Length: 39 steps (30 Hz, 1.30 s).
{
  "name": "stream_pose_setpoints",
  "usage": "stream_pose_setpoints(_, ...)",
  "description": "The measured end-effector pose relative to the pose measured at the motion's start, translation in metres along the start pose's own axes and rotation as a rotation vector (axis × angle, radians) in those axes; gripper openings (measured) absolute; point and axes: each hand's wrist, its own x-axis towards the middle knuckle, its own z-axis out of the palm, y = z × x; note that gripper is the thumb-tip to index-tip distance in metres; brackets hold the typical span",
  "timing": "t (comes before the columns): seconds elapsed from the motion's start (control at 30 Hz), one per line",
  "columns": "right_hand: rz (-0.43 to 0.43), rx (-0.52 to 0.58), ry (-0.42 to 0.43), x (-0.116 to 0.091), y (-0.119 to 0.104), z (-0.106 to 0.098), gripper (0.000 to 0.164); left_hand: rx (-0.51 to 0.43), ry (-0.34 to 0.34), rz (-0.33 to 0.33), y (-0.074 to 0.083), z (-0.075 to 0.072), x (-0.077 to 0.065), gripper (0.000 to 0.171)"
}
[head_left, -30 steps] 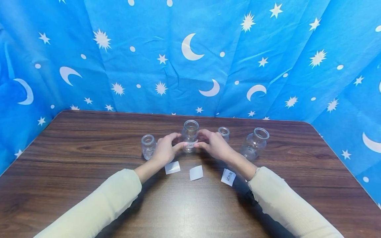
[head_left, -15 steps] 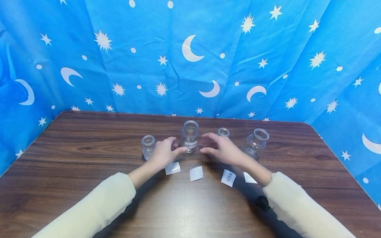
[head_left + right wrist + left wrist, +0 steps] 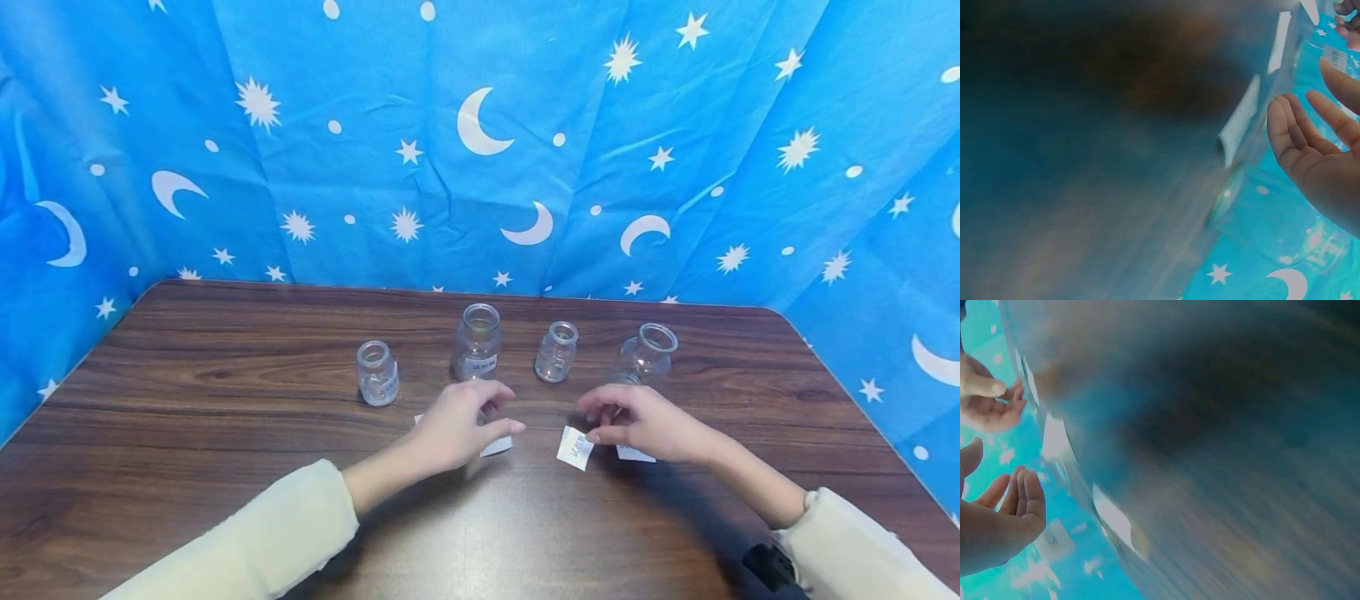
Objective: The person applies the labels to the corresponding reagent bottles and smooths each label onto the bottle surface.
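In the head view my left hand (image 3: 461, 425) hovers in front of a glass jar (image 3: 477, 337) with a white handwritten label (image 3: 481, 366) on its front. Its fingers are loosely bent and hold nothing; beneath it a white paper slip (image 3: 497, 447) is partly covered. My right hand (image 3: 652, 425), also holding nothing, is over the slips at the right, beside one with handwriting (image 3: 574, 450). Another written slip (image 3: 636, 454) peeks out below that hand. Relaxed, parted fingers show on the left hand (image 3: 1007, 515) and the right hand (image 3: 1322, 144) in the wrist views.
A small glass jar (image 3: 377, 375) stands at the left, another small one (image 3: 557, 354) right of the labelled jar, and a wider jar (image 3: 648, 354) at the far right, partly behind my right hand. A blue curtain (image 3: 337, 167) rises behind the wooden table (image 3: 225, 358).
Both hands have come away from the labelled jar, which stays standing. My left hand has moved toward me and slightly right, and my right hand toward me and right, over the slips.
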Motion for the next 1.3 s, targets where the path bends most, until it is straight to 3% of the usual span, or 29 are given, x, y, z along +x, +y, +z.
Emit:
stream_pose_setpoints(0.3, -0.095, 0.015, -0.020, -0.004, 0.012, 0.008, 0.033, -0.015, -0.143, 0.047, 0.021, 0.033, 0.010, 0.032)
stream_pose_setpoints(0.53, -0.117, -0.004, -0.053, 0.000, 0.011, 0.010, 0.034, 0.054, -0.193, -0.046, 0.025, 0.040, 0.019, 0.028)
stream_pose_setpoints(0.8, -0.128, -0.026, -0.085, 0.004, 0.013, 0.012, 0.034, 0.127, -0.194, -0.025, 0.021, 0.046, 0.025, 0.028)
stream_pose_setpoints(1.03, -0.138, -0.079, -0.062, 0.006, 0.015, 0.014, 0.028, 0.174, -0.210, -0.024, 0.019, 0.049, 0.029, 0.030)
stream_pose_setpoints(1.3, -0.125, -0.056, -0.096, 0.008, 0.017, 0.012, 0.035, 0.193, -0.212, -0.030, 0.019, 0.050, 0.030, 0.028)
